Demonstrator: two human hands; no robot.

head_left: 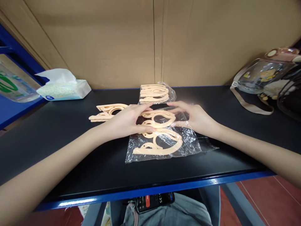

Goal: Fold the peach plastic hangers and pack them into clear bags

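A clear plastic bag (pixel 191 142) lies on the black table in front of me, with several peach folding hangers (pixel 162 152) stacked inside it. My left hand (pixel 128 121) grips the upper hanger and the bag from the left, thumb on the near side and fingers on the far side. From the right, my right hand (pixel 192 116) pinches the bag by the hangers' curved ends, its fingertips partly behind the film. Loose folding hangers (pixel 103 116) rest just left of my left hand, partly covered by it. Beyond both hands sits another bagged stack of folding hangers (pixel 154 94).
A tissue pack (pixel 66 89) stands at the back left, near a large clear bottle (pixel 16 81). At the right is a clear water bottle (pixel 261 75) with a strap (pixel 246 102). Cardboard (pixel 113 44) backs the table; a phone (pixel 155 201) lies on my lap below its blue edge.
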